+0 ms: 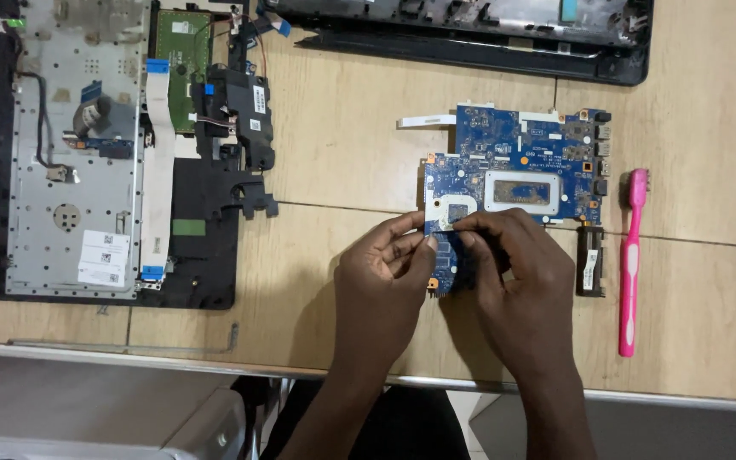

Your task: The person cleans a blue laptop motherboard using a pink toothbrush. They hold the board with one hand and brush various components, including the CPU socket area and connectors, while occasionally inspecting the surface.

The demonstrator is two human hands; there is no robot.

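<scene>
1. Head view looks straight down on a pale wooden tabletop (342, 153) with a metal front edge.
2. At the centre lies a blue, L-shaped laptop circuit board (521, 162) with silver frames, flat on the wood.
3. Left hand (382, 277) comes up from six o'clock; its thumb and forefinger are pressed together, pinching a small pale piece (446, 220) at the board's lower left part. What the piece is cannot be told.
4. Right hand (517, 281) also rises from six o'clock, just beside the left one; its fingertips (468, 228) close on the same piece and rest on the board's lower edge, hiding it.
5. At three o'clock from the board, a pink plastic toothbrush (631, 264) lies lengthwise, bristles toward twelve o'clock.
6. Between brush and board sits a small black oblong module (589, 261) with a white label.
7. At nine o'clock, well apart from the hands, rests an opened laptop base (74, 153) with a grey metal plate, white flat ribbon cables, a green board and black speaker parts.
8. At twelve o'clock a black plastic laptop shell (470, 34) runs along the table's far edge.
9. A white ribbon cable (426, 122) sticks out from the board's upper left edge.
</scene>
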